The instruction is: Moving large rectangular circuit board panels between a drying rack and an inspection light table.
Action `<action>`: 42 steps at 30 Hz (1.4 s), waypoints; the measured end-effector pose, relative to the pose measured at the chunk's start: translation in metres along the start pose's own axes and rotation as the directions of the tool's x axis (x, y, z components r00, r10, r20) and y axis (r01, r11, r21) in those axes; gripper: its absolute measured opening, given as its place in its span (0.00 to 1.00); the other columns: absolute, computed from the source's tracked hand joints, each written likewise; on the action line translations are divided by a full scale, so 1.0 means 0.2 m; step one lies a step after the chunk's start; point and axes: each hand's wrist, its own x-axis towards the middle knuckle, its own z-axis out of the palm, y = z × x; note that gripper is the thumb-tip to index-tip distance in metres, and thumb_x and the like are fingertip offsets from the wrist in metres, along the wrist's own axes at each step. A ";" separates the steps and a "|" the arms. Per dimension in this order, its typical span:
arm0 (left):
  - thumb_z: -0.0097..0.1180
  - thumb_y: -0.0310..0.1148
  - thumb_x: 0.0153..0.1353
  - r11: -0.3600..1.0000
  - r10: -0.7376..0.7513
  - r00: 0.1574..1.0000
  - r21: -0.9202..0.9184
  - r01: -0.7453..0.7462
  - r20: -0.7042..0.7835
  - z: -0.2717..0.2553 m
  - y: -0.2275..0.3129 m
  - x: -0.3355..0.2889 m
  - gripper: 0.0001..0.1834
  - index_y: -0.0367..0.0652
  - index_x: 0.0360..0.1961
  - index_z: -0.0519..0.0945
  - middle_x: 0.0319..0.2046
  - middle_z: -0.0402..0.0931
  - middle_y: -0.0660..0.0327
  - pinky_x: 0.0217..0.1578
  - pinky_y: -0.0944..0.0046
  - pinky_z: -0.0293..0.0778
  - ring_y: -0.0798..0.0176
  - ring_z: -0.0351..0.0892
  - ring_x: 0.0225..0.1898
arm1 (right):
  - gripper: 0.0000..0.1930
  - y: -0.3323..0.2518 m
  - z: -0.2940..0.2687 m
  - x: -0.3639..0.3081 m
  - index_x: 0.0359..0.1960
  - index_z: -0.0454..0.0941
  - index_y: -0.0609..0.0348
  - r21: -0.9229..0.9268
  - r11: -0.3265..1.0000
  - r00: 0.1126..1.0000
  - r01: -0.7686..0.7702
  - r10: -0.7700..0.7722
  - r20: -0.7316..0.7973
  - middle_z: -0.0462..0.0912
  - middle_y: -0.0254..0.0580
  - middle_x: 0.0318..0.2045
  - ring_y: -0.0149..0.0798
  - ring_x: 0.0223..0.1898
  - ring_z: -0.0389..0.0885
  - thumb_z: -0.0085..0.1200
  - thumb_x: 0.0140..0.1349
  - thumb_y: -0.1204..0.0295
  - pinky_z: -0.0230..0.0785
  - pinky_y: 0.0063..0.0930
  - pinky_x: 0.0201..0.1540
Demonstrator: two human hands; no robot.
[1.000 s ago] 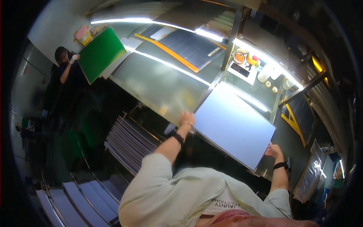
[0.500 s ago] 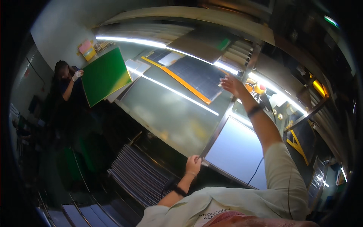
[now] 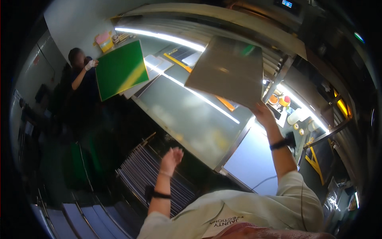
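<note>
A large flat grey-brown panel [image 3: 227, 71] is raised at a slant over the far part of the worktable [image 3: 171, 101]. My right hand [image 3: 264, 114] is closed on its near right corner. Beneath the panel lies a dark sheet with an orange edge [image 3: 178, 60], mostly covered by it. My left hand [image 3: 172, 160] is in the air in front of the table's near edge, fingers apart and holding nothing. Below that hand is a rack of many thin upright plates [image 3: 151, 175].
At the far left a person [image 3: 79, 65] with a white-wrapped hand holds up a green panel [image 3: 121, 69]. Rolls of tape [image 3: 298, 129] and jars sit on the right. A pale blue-white surface [image 3: 252, 155] adjoins the table. Bright light tubes [image 3: 159, 35] run overhead.
My right hand has taken hold of the grey-brown panel's corner, and the panel has come nearer over the dark sheet. My left hand has left the table's corner and moved left.
</note>
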 end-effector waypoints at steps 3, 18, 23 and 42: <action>0.37 0.67 0.54 0.953 0.029 0.907 -0.284 0.102 0.420 0.37 0.23 0.06 0.43 0.39 0.56 0.63 0.54 0.65 0.50 0.56 0.50 0.60 0.49 0.65 0.55 | 0.27 -0.07 0.03 -0.44 0.59 0.56 0.66 -0.091 0.989 0.992 -0.114 0.118 0.047 0.67 0.47 0.55 0.40 0.56 0.66 0.46 0.57 0.78 0.58 0.35 0.58; 0.47 0.27 0.59 0.896 -0.094 0.990 -0.443 0.037 -0.108 0.03 -0.41 -0.02 0.21 0.34 0.53 0.64 0.49 0.69 0.48 0.53 0.46 0.63 0.47 0.68 0.51 | 0.26 0.83 0.39 -0.69 0.43 0.72 0.59 -0.909 -0.012 0.899 0.418 0.147 0.412 0.73 0.48 0.46 0.51 0.52 0.66 0.65 0.42 0.62 0.58 0.43 0.54; 0.43 0.29 0.61 0.859 -0.078 0.981 -0.511 -0.026 -0.180 0.07 -0.38 -0.04 0.21 0.34 0.55 0.61 0.53 0.63 0.47 0.55 0.42 0.58 0.45 0.63 0.55 | 0.32 1.05 0.74 -0.96 0.49 0.66 0.57 -0.836 -0.162 0.821 0.525 0.356 0.447 0.62 0.63 0.55 0.65 0.57 0.57 0.63 0.40 0.61 0.51 0.50 0.59; 0.47 0.54 0.58 0.907 0.077 0.988 -0.422 -0.015 0.131 0.23 -0.20 0.01 0.38 0.36 0.59 0.57 0.59 0.57 0.48 0.58 0.43 0.52 0.48 0.56 0.60 | 0.14 0.53 0.15 -0.25 0.47 0.68 0.64 -0.030 0.976 0.949 -0.217 0.204 -0.239 0.76 0.43 0.43 0.39 0.44 0.75 0.49 0.60 0.71 0.71 0.31 0.47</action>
